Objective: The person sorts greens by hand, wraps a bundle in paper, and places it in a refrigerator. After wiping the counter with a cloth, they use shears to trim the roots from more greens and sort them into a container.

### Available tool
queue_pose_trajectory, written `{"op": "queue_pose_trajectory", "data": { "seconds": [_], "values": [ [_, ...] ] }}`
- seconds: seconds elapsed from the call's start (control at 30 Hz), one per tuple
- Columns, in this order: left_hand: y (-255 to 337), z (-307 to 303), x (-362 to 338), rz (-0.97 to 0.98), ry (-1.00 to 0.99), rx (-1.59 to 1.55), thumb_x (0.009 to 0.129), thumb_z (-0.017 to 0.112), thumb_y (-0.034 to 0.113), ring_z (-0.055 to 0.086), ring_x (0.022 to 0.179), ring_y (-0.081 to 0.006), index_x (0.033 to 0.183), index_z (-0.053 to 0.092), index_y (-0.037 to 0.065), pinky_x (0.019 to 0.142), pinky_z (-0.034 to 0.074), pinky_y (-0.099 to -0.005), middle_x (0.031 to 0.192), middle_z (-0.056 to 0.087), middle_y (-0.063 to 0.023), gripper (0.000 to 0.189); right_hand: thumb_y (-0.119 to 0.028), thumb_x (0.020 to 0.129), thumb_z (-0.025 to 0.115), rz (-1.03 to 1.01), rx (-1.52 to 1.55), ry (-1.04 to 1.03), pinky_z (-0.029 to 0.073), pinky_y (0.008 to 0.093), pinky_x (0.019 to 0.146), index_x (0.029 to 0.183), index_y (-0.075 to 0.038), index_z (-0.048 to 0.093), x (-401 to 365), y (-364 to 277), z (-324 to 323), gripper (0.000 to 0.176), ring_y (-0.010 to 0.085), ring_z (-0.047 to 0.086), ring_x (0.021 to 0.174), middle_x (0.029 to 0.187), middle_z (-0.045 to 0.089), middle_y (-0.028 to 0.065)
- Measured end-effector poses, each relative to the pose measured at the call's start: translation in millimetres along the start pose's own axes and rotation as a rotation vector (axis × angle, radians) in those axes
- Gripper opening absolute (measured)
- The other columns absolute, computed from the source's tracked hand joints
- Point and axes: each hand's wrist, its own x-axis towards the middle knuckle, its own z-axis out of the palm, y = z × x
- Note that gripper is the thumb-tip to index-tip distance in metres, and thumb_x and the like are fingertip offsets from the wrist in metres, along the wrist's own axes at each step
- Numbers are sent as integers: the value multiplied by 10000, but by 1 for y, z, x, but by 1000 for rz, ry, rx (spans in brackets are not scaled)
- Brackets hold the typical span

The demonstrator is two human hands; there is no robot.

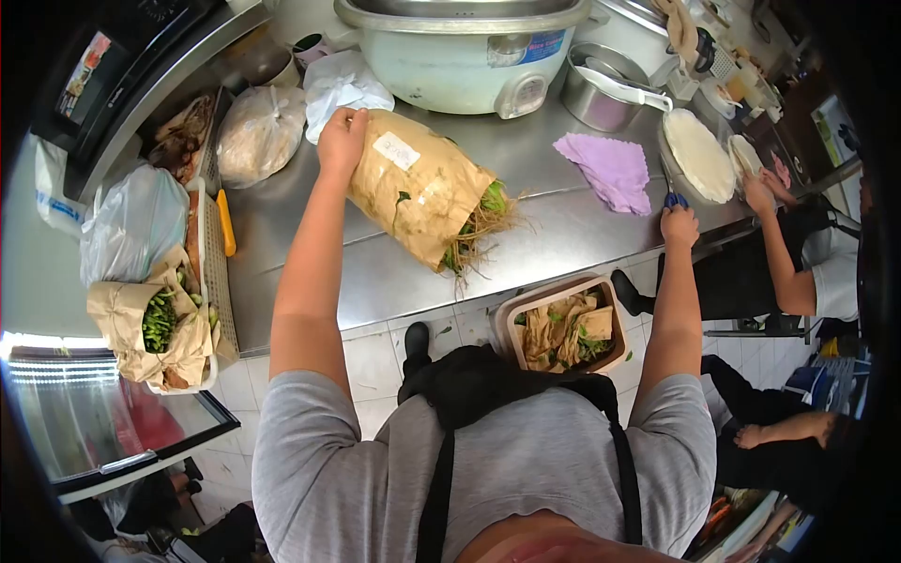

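Head view: my left grip [343, 143], upper left of centre, is closed on the upper-left end of a paper-wrapped bundle of rooted greens [389, 197], set over the steel table [563, 225] in the upper middle. My right grip [679, 225], right of centre, is closed around blue-handled scissors [675, 200]. I think the paper could tear or the bundle swivel, since only one end is held; loose roots [488, 230] at its open lower-right end could then shed off the table's edge. I'd mind the scissors too, as a co-worker's hand [758, 193] is near, farther right. My count: two bundles, the other [120, 314] in one basket [209, 272] at left; one pair of scissors; one purple cloth [610, 172]; one rice cooker [441, 75]; one tub [509, 340] on the floor, below centre, holding paper and greens.
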Motion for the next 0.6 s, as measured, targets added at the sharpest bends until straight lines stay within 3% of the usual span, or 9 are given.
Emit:
{"op": "queue_pose_trajectory", "data": {
  "seconds": [0.07,0.17,0.2,0.3,0.37,0.47,0.57,0.6],
  "values": [
    [3,2,-3,-65,20,-37,771,532,313,546,774,-261,883,559,36,704,409,-342,793,580,-132,300,-368,816,427,-3,-38,5,349,475,878,1044,-140,560,-5,2,-6,349,322,404,1103,1168,440,117],
    [-8,13,-13,290,421,240,756,545,294,464,951,-297,972,530,57,811,347,-388,957,521,-164,321,-378,806,432,6,81,19,379,443,858,1027,-117,565,9,20,20,367,332,466,1035,1131,474,139],
    [6,7,-28,299,416,128,724,578,288,379,1008,-323,1013,498,54,854,285,-430,1020,446,-170,380,-374,801,440,-5,96,-7,388,432,850,1014,-102,565,5,20,14,367,338,480,1017,1112,488,152],
    [34,-5,-87,421,370,29,713,606,212,400,944,-310,984,491,15,857,300,-404,951,463,-149,355,-344,769,483,9,232,-14,405,432,828,959,-72,569,13,34,31,342,339,508,986,1046,536,173],
    [37,0,-127,465,87,0,662,651,258,382,920,-293,967,474,27,830,300,-416,963,420,-140,422,-331,715,538,59,303,181,427,430,792,926,-18,552,-15,29,29,377,354,532,937,973,567,197],
    [55,11,-162,468,-19,134,620,685,255,397,914,-293,952,472,38,813,318,-410,946,433,-131,450,-311,667,568,77,202,6,464,397,694,841,29,571,-20,33,29,382,347,586,797,825,600,212],
    [55,17,-169,398,-51,212,599,694,234,412,906,-299,944,474,43,798,336,-404,930,444,-127,452,-242,641,575,62,272,-341,456,347,500,763,91,544,-48,24,5,356,283,584,550,621,566,183],
    [56,17,-166,391,-57,211,596,691,216,420,899,-301,934,479,43,791,343,-401,923,453,-127,434,-229,663,562,167,478,-372,392,296,390,737,61,550,-55,29,8,300,178,518,428,530,519,102]
  ]
}}
